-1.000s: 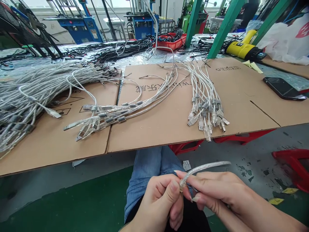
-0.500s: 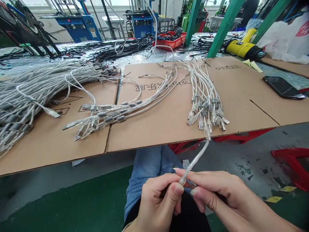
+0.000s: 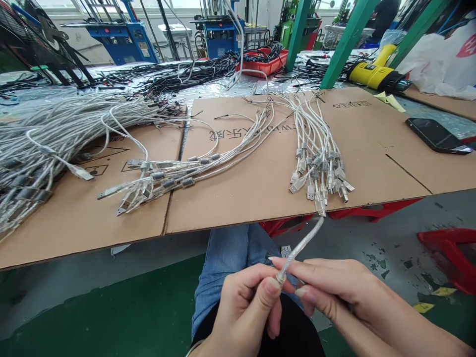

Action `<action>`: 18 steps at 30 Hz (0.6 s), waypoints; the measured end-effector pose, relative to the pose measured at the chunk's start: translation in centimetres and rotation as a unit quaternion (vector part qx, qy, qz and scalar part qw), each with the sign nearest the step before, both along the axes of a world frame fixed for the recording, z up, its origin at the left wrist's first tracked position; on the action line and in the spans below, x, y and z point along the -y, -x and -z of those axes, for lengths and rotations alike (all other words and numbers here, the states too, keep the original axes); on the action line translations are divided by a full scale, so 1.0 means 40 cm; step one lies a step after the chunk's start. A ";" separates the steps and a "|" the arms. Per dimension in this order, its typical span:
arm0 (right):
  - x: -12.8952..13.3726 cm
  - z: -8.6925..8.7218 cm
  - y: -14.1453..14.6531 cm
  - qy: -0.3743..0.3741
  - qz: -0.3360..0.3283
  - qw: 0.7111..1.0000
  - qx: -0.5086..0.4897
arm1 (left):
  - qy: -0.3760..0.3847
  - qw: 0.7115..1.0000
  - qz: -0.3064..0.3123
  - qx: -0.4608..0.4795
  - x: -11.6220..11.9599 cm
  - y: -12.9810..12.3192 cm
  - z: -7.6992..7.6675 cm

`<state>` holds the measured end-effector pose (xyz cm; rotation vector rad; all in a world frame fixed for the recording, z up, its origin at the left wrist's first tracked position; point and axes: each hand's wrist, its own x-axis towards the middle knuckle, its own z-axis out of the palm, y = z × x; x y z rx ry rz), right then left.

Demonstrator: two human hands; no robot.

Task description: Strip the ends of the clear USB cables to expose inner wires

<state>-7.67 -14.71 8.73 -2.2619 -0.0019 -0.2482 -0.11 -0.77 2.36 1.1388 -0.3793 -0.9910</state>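
Low over the lap, my left hand (image 3: 249, 307) pinches a clear-jacketed silver cable (image 3: 303, 245) between thumb and forefinger, near a collar on it. From there the cable rises to the cardboard's front edge, by a bundle of USB cables (image 3: 316, 163) with clear plugs and grey ferrite beads. My right hand (image 3: 334, 292) is closed close beside the left, its forefinger against the cable. Whatever lies between its thumb and forefinger is too hidden to make out. Another group of USB cables (image 3: 208, 166) lies left of centre on the cardboard.
Flattened cardboard (image 3: 238, 208) covers the near tabletop. A large pile of silver cables (image 3: 67, 129) lies at the left. Behind are black cables (image 3: 174, 74), a red tray (image 3: 266, 64), green posts (image 3: 347, 44) and a yellow heat gun (image 3: 372, 74). A phone (image 3: 437, 135) rests at the right.
Both hands stay almost in place around the cable. My left fingers have shifted slightly, and the right thumb and forefinger have moved a little. The cables on the cardboard lie as before.
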 end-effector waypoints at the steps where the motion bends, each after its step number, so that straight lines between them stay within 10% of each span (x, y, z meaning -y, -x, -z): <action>1: 0.001 0.001 0.001 -0.011 0.006 1.000 0.001 | 0.026 0.999 0.012 -0.035 0.001 0.002 0.005; 7: 0.019 0.023 0.003 -0.029 0.110 0.993 0.042 | 0.214 0.930 0.094 -0.283 0.013 0.010 0.014; 18: 0.036 0.035 -0.013 0.016 0.121 0.989 0.081 | 0.209 0.909 0.134 -0.333 0.002 -0.003 -0.001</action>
